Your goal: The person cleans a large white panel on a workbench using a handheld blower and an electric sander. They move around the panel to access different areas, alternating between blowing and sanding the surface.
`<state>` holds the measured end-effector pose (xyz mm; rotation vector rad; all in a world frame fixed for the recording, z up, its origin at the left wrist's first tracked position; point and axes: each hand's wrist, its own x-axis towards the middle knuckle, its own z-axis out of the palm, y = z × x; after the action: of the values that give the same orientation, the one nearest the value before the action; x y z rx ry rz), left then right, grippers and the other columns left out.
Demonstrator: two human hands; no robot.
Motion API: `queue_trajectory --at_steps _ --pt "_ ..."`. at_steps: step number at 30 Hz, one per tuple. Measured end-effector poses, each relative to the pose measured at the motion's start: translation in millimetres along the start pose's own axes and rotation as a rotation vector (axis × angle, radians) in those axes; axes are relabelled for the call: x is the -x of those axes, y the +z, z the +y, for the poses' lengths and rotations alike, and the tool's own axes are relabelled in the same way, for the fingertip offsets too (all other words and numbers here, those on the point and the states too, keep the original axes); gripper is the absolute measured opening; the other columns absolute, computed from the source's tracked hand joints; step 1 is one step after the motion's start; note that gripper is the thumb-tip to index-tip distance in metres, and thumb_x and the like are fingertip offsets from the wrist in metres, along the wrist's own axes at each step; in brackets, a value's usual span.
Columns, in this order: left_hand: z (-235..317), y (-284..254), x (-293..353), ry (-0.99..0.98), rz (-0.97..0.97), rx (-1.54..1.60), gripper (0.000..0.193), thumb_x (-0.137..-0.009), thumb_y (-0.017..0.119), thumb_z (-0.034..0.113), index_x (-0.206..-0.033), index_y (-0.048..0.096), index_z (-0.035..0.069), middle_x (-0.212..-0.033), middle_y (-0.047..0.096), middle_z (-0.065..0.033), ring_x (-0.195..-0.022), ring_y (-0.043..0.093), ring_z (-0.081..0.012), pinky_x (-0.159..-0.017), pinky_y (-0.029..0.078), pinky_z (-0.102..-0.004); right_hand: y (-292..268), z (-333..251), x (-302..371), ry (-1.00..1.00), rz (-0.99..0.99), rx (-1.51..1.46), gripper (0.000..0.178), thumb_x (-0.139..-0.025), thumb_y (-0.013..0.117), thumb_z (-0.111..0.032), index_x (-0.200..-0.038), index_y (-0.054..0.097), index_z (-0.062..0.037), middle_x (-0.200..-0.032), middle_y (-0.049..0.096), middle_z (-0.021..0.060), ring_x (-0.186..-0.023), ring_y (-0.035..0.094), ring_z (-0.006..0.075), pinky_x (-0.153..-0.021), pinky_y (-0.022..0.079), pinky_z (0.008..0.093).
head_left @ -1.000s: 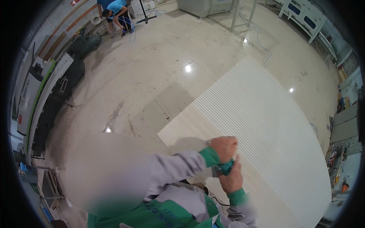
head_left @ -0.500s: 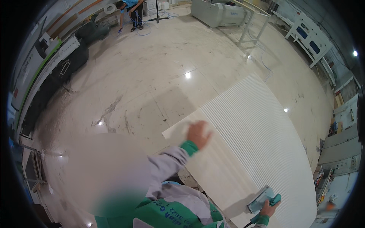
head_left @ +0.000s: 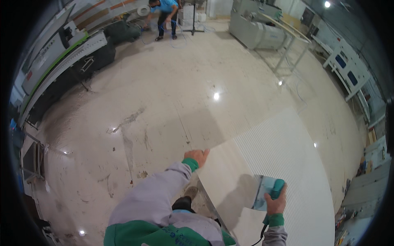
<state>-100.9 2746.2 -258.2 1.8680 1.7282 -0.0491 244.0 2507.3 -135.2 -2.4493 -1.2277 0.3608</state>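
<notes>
A large pale panel (head_left: 227, 166) lies in front of me, with a plain strip on its left and fine parallel grooves over the rest. At the panel's far left corner is my left hand (head_left: 197, 157), its fingers closed over the edge. My right hand (head_left: 276, 201) is wrapped round the green handle of an electric sander (head_left: 266, 190) with a flat grey base. The sander is over the boundary between plain strip and grooves; whether its base fully touches the surface I cannot tell. A black cord (head_left: 262, 231) trails from it toward me.
A long machine (head_left: 61, 67) lines the left side. Far off, a person in a blue shirt (head_left: 165, 12) bends near a blue hose. A grey machine (head_left: 258, 30), a light frame table (head_left: 292, 39) and a white machine (head_left: 349, 71) stand at the back right. The floor (head_left: 164, 90) is stained.
My left hand has come down and left from above the panel onto its corner. My right hand has moved the sander away from me and slightly left. The whole view has shifted.
</notes>
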Motion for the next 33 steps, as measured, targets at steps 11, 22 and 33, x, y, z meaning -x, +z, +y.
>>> queue_trajectory --at_steps 11,22,33 --pt "-6.1 -3.2 6.2 -0.083 0.126 0.168 0.064 -0.103 0.03 0.054 -0.101 0.076 0.01 -0.103 0.074 -0.0177 -0.097 0.069 -0.0378 -0.089 0.052 -0.0499 66.6 -173.8 49.9 -0.384 -0.415 0.139 0.107 -0.076 0.076 -0.043 -0.16 0.017 -0.0134 -0.117 0.058 0.0286 -0.092 0.066 0.048 -0.079 0.055 0.0531" --pt "-5.5 -0.6 14.8 -0.039 0.129 0.113 0.071 -0.099 0.034 0.063 -0.098 0.076 0.006 -0.101 0.074 -0.017 -0.095 0.07 -0.0357 -0.084 0.054 -0.0497 -28.0 39.0 162.5 0.047 -0.097 -0.326 0.099 -0.076 0.083 -0.02 -0.155 0.024 -0.0077 -0.135 0.053 0.0271 -0.125 0.053 0.0387 -0.102 0.048 0.0441" --pt "-7.3 -0.6 10.3 -0.033 0.122 0.166 0.069 -0.099 0.038 0.063 -0.094 0.075 0.004 -0.094 0.074 -0.0176 -0.091 0.071 -0.0349 -0.082 0.054 -0.0497 -95.5 124.4 214.7 0.631 0.237 -0.139 0.093 -0.079 0.08 -0.021 -0.154 0.028 -0.0091 -0.137 0.054 0.0229 -0.125 0.055 0.035 -0.103 0.048 0.0457"
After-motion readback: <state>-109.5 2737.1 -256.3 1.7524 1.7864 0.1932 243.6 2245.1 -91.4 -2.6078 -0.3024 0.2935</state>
